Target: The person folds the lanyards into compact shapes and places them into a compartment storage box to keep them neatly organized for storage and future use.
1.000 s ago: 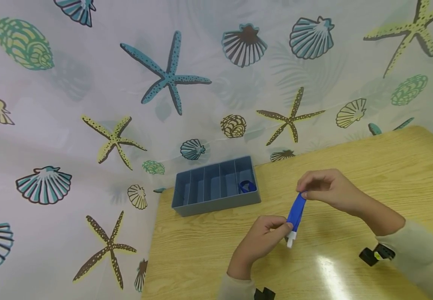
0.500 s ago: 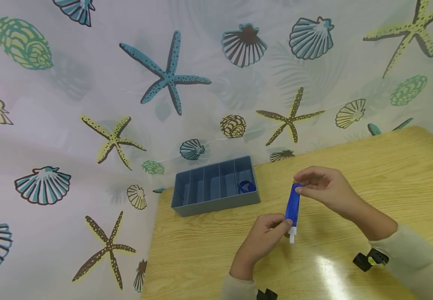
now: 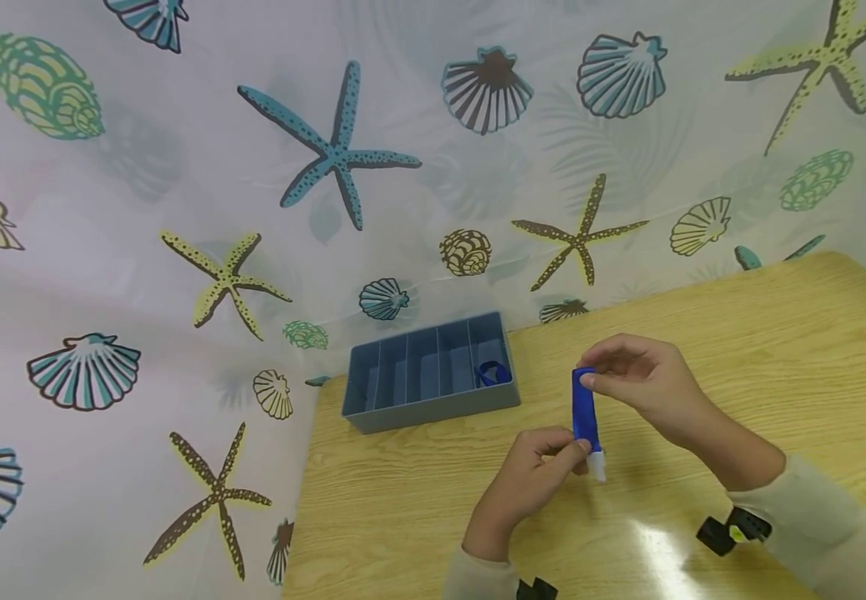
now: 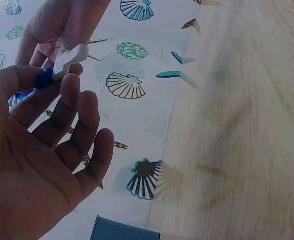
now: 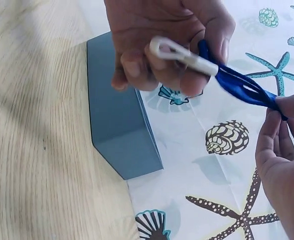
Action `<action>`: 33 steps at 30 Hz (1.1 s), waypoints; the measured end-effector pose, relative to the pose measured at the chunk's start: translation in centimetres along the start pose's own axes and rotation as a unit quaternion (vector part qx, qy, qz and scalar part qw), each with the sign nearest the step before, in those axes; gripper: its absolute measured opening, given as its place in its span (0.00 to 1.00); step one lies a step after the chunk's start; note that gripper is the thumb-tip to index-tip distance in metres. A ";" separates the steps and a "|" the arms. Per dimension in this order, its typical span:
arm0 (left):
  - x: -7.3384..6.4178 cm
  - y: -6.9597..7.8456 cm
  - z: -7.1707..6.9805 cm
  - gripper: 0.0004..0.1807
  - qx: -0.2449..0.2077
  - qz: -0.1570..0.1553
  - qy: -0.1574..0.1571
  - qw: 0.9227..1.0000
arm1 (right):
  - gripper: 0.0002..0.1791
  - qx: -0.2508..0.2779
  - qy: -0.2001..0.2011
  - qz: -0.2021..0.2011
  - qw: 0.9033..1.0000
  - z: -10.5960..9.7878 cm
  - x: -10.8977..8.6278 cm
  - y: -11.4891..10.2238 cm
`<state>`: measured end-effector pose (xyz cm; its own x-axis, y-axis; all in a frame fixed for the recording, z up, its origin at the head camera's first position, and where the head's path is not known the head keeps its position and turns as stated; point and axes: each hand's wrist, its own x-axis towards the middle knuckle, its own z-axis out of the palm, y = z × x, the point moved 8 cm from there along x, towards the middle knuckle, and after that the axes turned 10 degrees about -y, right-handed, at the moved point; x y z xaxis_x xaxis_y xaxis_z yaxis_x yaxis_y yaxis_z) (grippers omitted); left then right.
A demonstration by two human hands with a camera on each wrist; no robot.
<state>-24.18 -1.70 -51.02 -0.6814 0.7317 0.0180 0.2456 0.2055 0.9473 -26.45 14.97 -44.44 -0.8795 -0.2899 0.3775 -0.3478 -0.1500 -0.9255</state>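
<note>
A flat blue lanyard (image 3: 585, 410) with a white plastic loop (image 5: 179, 55) at one end is stretched between both hands above the table. My left hand (image 3: 526, 479) pinches its lower end beside the white piece between thumb and index finger; in the left wrist view the other fingers (image 4: 94, 117) are loosely bent. At the upper, folded end, my right hand (image 3: 643, 379) pinches the blue strap between thumb and fingertips. The right wrist view shows the strap's layers parted in the middle.
A grey-blue box (image 3: 440, 408) with several compartments stands left of the hands at the back of the wooden table (image 3: 372, 508). A dark blue coiled band (image 3: 493, 373) lies in its rightmost compartment. Behind hangs a cloth (image 3: 417, 200) printed with shells and starfish.
My right hand has moved left, so the lanyard's top now tips left instead of right. The white end has swung right, while my left hand has barely shifted.
</note>
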 end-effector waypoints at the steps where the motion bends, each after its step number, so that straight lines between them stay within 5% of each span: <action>1: 0.0 0.0 0.0 0.22 0.002 0.000 -0.002 1.000 | 0.11 -0.001 -0.001 -0.003 1.000 0.1 0.0 -0.2; 9: -0.2 0.5 0.1 0.19 0.050 0.018 -0.012 0.999 | 0.12 -0.011 -0.020 -0.023 0.999 0.7 -0.2 -1.2; 18: 0.1 0.6 0.4 0.25 0.094 -0.010 -0.032 0.995 | 0.12 -0.012 -0.043 -0.036 0.998 1.4 -0.4 -1.7; 25: 0.3 1.4 1.2 0.24 0.112 0.041 -0.029 0.992 | 0.13 0.010 -0.052 -0.060 0.997 1.9 -0.2 -2.2; 33: 0.3 1.8 1.3 0.19 0.114 0.072 -0.014 0.991 | 0.11 0.009 -0.006 -0.046 0.999 1.0 -0.1 -2.2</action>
<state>-23.07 -0.30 -49.74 -0.6096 0.7809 0.1367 0.4913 0.2368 0.8382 -25.26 14.42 -42.46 -0.8395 -0.2862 0.4618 -0.4215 -0.1933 -0.8860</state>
